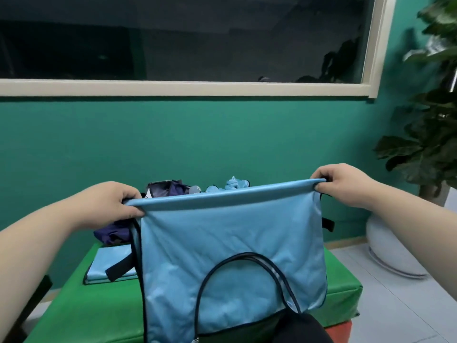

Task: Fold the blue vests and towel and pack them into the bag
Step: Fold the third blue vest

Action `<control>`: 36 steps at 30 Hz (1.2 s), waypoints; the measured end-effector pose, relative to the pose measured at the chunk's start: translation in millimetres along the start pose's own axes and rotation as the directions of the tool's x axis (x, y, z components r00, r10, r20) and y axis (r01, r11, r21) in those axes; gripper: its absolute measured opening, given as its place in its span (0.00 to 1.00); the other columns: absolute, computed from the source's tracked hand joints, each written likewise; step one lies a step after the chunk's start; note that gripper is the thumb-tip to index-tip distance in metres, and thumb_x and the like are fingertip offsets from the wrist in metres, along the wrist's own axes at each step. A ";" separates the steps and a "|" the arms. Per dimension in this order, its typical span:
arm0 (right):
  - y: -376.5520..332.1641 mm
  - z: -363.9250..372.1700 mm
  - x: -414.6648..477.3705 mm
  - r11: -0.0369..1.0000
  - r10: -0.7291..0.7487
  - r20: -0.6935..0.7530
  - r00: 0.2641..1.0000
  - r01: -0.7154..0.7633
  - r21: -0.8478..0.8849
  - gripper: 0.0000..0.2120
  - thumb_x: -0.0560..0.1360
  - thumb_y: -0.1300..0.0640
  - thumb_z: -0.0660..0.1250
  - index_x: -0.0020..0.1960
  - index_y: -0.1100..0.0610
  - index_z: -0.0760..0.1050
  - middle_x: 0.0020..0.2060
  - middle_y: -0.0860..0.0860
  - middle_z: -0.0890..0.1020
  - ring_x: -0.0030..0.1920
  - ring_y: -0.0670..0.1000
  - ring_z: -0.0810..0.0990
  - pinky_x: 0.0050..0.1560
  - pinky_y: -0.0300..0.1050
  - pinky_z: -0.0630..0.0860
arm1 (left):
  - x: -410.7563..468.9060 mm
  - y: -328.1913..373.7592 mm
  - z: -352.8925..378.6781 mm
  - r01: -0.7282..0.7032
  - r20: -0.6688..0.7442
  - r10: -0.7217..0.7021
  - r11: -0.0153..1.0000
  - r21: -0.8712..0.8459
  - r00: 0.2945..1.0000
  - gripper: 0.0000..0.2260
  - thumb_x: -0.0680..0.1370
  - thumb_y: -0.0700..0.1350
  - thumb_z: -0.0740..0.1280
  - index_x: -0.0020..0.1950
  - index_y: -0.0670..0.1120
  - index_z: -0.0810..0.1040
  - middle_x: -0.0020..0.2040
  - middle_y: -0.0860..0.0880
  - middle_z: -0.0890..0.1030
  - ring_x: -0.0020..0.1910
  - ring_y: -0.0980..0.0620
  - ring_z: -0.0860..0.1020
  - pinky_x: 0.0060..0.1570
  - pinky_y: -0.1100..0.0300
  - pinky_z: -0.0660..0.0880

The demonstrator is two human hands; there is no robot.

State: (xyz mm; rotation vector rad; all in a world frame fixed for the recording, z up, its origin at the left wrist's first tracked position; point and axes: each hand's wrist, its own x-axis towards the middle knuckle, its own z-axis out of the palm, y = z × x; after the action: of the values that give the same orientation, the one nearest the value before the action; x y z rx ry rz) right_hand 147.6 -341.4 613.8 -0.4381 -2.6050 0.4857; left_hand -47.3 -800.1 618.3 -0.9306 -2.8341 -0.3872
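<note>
Both hands hold a blue vest [230,243] up over the green bench [99,310], left hand [108,206] and right hand [343,184] each pinched shut on a top corner. On the bench behind it lie a folded blue piece [108,263], perhaps the towel, and a dark bag [163,189].

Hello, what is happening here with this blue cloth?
A person holds a light blue vest up in front of them, the left hand and right hand each pinching an end of its top edge. It hangs over a green padded bench. One folded blue piece already lies on the bench. Behind sit a dark bag and more crumpled blue cloth.
</note>
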 end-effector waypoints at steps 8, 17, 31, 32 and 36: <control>-0.6 26.7 69.4 0.999 0.038 -0.102 0.994 -0.035 0.023 0.08 0.75 0.60 0.66 0.43 0.49 0.80 0.33 0.47 0.80 0.28 0.49 0.73 0.30 0.42 0.67 | 72.0 -5.8 -1.5 0.036 -0.139 -0.021 0.994 0.106 0.990 0.06 0.74 0.48 0.73 0.38 0.54 0.79 0.33 0.54 0.80 0.35 0.55 0.76 0.33 0.59 0.69; 23.2 71.3 66.3 0.998 0.003 -0.232 0.973 0.012 0.063 0.13 0.75 0.63 0.65 0.44 0.45 0.79 0.36 0.40 0.81 0.37 0.46 0.78 0.34 0.42 0.69 | 76.0 -19.9 62.2 -0.056 -0.352 0.182 0.939 0.338 0.918 0.03 0.73 0.44 0.69 0.41 0.52 0.78 0.35 0.55 0.76 0.38 0.49 0.75 0.34 0.57 0.72; 111.3 191.4 -83.6 0.992 0.119 0.452 0.884 -0.084 -0.097 0.11 0.73 0.60 0.72 0.39 0.44 0.79 0.35 0.33 0.79 0.34 0.41 0.76 0.36 0.37 0.69 | -59.5 -33.2 262.6 -0.177 0.271 0.130 0.972 0.155 0.954 0.10 0.74 0.53 0.66 0.54 0.53 0.73 0.49 0.56 0.79 0.49 0.55 0.76 0.45 0.60 0.72; 110.7 188.9 -82.8 0.991 0.129 0.463 0.877 -0.100 -0.087 0.10 0.72 0.60 0.72 0.38 0.46 0.79 0.34 0.33 0.79 0.33 0.40 0.75 0.35 0.36 0.69 | -60.1 -33.5 260.7 -0.178 0.294 0.132 0.974 0.137 0.947 0.10 0.75 0.53 0.64 0.55 0.54 0.73 0.50 0.57 0.77 0.50 0.56 0.75 0.47 0.60 0.72; 112.4 181.9 -72.2 0.987 0.159 0.484 0.861 -0.153 -0.051 0.15 0.69 0.62 0.71 0.39 0.41 0.79 0.32 0.41 0.81 0.28 0.42 0.72 0.31 0.37 0.67 | -52.8 -28.5 236.7 -0.163 0.341 0.125 0.983 0.084 0.932 0.06 0.75 0.54 0.64 0.49 0.55 0.73 0.45 0.58 0.77 0.44 0.61 0.74 0.43 0.66 0.69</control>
State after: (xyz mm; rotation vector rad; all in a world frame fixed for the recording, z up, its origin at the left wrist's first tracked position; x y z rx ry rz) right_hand 145.8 -316.5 389.4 -0.5993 -3.0721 0.7164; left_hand -33.0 -785.1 375.0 -1.2804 -3.0151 -0.0549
